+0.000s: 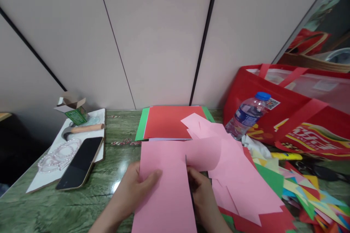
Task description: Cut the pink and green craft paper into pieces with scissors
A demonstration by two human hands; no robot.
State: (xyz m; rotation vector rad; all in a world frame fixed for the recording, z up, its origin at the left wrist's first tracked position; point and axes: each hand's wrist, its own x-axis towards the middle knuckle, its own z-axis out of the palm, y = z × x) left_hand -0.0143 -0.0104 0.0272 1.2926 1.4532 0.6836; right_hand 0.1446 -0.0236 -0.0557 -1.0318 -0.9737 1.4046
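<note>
My left hand [136,189] grips a pink sheet of paper [164,189] by its left side, thumb on top and fingers beneath. My right hand [201,196] is closed at the sheet's right side around scissors, mostly hidden by the paper and my fingers. A dark blade tip [186,159] pokes up at the top of a long cut. Right of that cut, the paper strip [205,153] curls up and over to the right. Beyond it lies a pile of cut pink paper [232,167] on red and green sheets.
A stack of red sheets [169,122] lies by the wall. At left are a phone [80,164], a hammer [84,128], beads [58,156] and a small box [75,111]. A water bottle [246,116], red bag [295,116] and colourful paper scraps [314,196] occupy the right.
</note>
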